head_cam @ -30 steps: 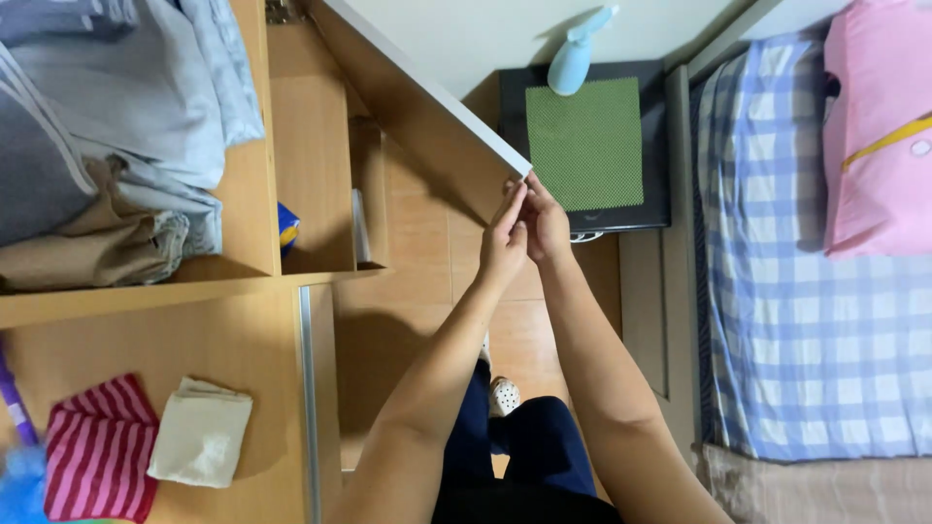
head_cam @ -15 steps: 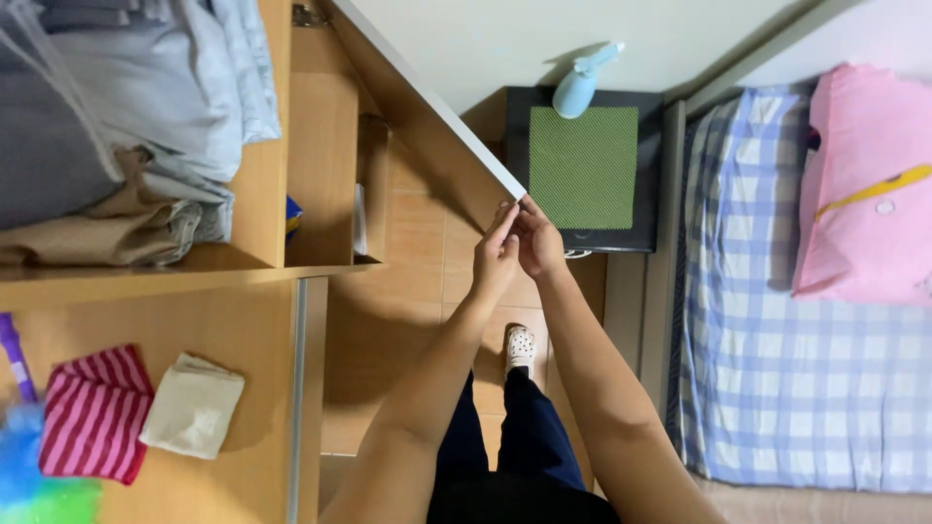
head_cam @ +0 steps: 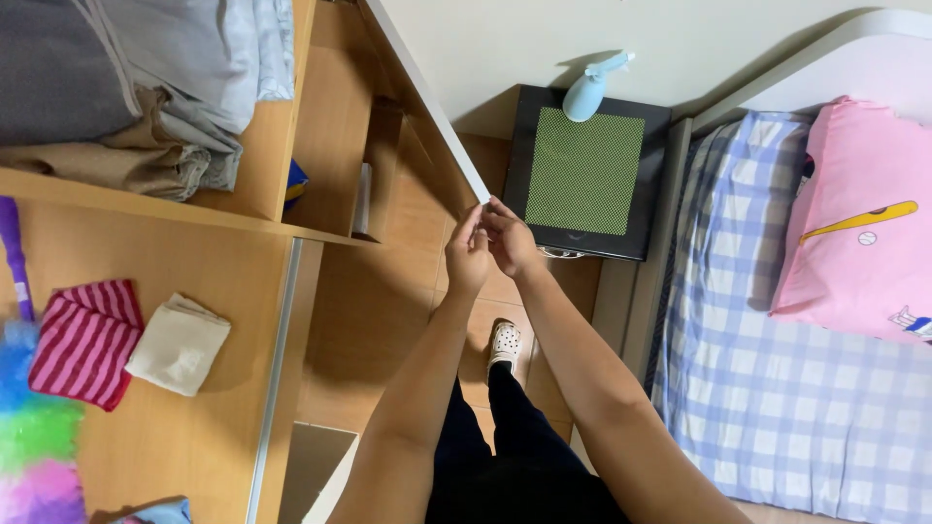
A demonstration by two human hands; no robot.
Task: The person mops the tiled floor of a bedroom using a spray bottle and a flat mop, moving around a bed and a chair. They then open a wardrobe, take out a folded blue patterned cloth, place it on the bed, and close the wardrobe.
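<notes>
My arms are bare to the elbow and beyond, no sleeves, watch or rings that I can make out. I wear dark trousers point(head_cam: 505, 437) and a white perforated clog point(head_cam: 503, 343).

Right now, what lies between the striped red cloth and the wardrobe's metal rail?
In the head view, a folded cream cloth lies on the wooden shelf, between the striped red cloth and the metal rail.
</notes>
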